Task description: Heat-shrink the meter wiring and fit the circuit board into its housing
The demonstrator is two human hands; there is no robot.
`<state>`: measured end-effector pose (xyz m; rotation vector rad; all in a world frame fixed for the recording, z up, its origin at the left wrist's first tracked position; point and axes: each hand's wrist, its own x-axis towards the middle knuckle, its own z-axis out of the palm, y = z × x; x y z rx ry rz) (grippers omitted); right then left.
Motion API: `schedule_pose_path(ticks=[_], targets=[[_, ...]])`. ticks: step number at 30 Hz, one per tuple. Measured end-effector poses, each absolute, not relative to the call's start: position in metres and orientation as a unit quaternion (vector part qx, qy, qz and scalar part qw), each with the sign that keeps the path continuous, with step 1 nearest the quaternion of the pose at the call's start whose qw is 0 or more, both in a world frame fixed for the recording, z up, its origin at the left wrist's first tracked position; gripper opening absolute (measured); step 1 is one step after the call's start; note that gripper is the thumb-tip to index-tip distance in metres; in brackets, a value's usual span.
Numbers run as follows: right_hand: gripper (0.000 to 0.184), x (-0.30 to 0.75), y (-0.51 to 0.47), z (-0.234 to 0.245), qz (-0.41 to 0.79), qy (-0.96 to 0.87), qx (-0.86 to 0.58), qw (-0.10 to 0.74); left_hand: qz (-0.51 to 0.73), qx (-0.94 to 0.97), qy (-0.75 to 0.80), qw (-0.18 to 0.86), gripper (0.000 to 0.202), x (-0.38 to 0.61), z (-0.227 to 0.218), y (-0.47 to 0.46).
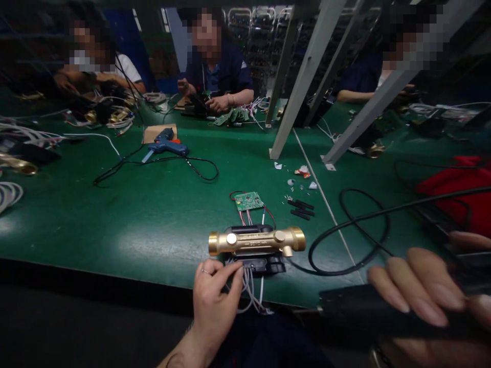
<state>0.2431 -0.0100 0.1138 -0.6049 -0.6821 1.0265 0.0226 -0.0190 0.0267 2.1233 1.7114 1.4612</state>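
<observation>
Brass fitting (257, 242): on its black housing (256, 261), near the table edge (115, 266).
Left hand (215, 296): I pinch its thin wires (249, 291).
Right hand (418, 286): I grip a black tool (356, 309).
Risk: I judge tugging could snap solder joints.

— Where is the left hand (215, 296)?

— Low in the middle, forearm rising from the bottom edge, wrist straight. Its thumb and forefinger are pinched together, a ring on one finger.

— And the right hand (422, 289)?

— Very close at the lower right, blurred. Four fingers (399, 291) curl over something dark, knuckles up, gripping it firmly; the thumb is hidden.
</observation>
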Motion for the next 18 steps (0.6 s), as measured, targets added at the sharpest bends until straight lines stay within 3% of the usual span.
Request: schedule_pose_path(ticks=[7, 18], targets=[[0.035, 0.172, -0.004, 0.138, 0.448, -0.529, -0.280, 0.664, 0.511, 0.672, 0.534, 0.029, 0.008, 0.019, 0.011, -0.021], [0.036, 0.151, 0.009, 0.127, 0.433, -0.539, -0.292, 0.661, 0.512, 0.677, 0.529, 0.004, 0.011, 0.018, 0.006, -0.022]])
